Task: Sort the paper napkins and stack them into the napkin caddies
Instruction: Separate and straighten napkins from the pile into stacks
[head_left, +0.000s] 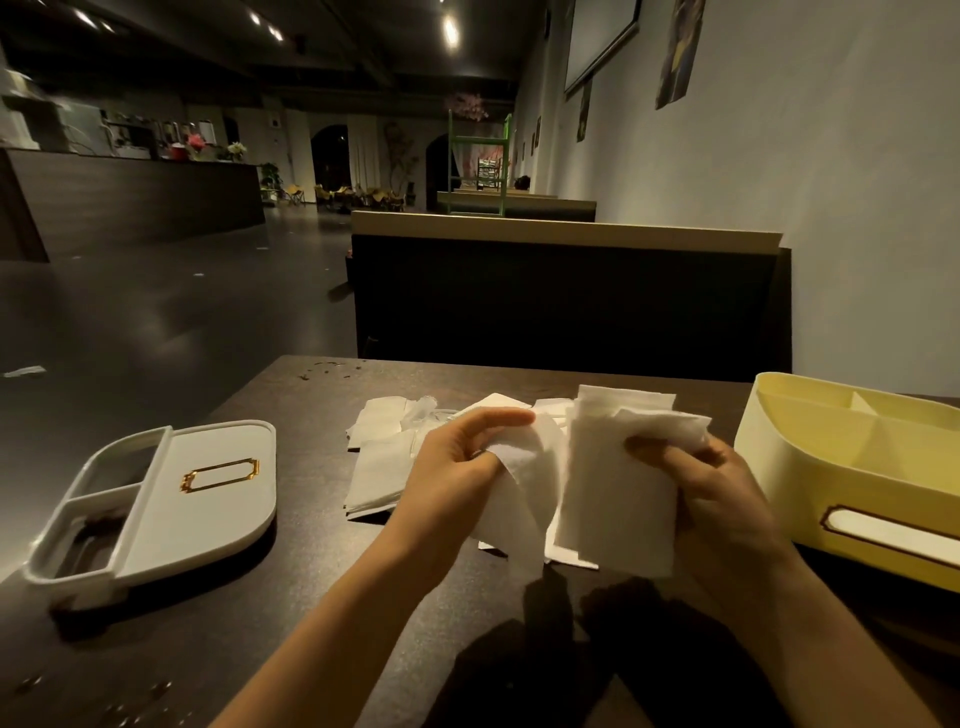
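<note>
Above the middle of the dark table (291, 649), my left hand (457, 467) pinches a limp white napkin (524, 493) that droops toward the tabletop. My right hand (722, 499) grips a flat white napkin (613, 488) held upright, its fingers curled over the top edge. The two napkins hang side by side. Behind the hands lies a loose pile of white napkins (379, 457). A yellow napkin caddy (831, 467) stands open at the right. Its white lid (208, 499) with a gold frame lies flat at the left.
A dark booth seat back (571, 296) rises just beyond the far table edge. A pale wall (857, 208) runs along the right. A dark open floor (156, 312) spreads to the left of the table, with a scrap of paper on it.
</note>
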